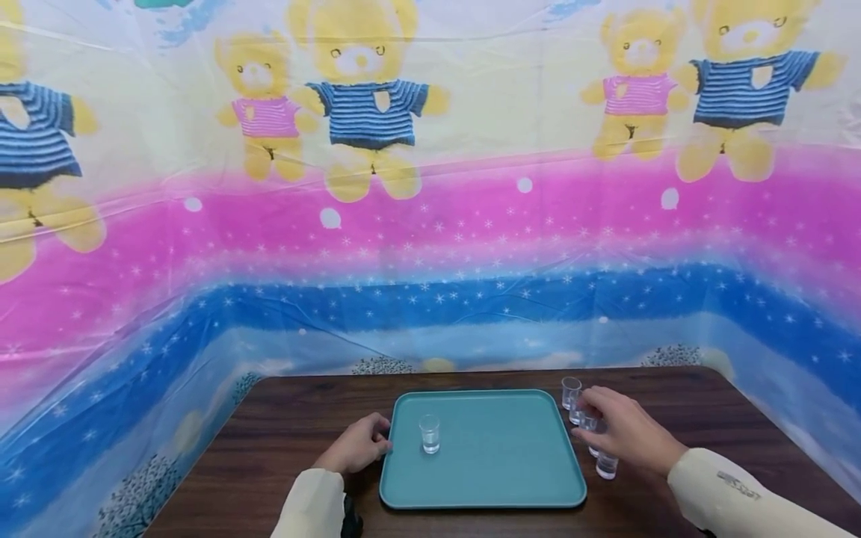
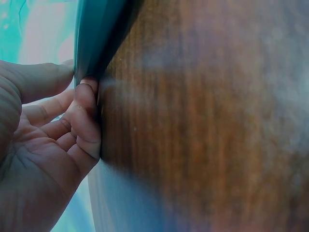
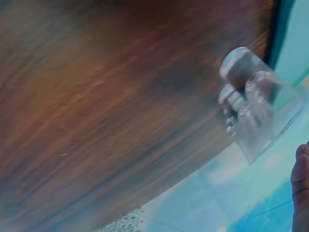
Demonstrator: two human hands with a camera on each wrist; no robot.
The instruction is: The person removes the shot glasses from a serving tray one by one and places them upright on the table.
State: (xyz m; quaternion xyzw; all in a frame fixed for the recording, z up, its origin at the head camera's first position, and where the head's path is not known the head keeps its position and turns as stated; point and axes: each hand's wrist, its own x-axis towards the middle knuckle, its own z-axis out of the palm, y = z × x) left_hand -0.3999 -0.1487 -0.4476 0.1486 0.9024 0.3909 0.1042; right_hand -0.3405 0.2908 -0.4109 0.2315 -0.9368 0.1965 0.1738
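My left hand (image 1: 356,446) is at the left edge of a teal tray (image 1: 504,452). In the left wrist view its thumb and curled fingers (image 2: 86,123) pinch the tray's rim. One small clear shot glass (image 1: 430,436) stands upright on the left part of the tray. Along the tray's right side runs a row of several similar glasses, from a far glass (image 1: 571,393) to a near glass (image 1: 607,467). Above this row hovers my right hand (image 1: 625,428), thumb and fingers apart. The right wrist view shows a glass (image 3: 241,67) standing free of the fingertip (image 3: 301,166).
A dark wooden table (image 1: 296,403) carries everything. Close behind its back edge and at both sides hangs a printed cloth (image 1: 430,299) with teddy bears and bands of pink and blue.
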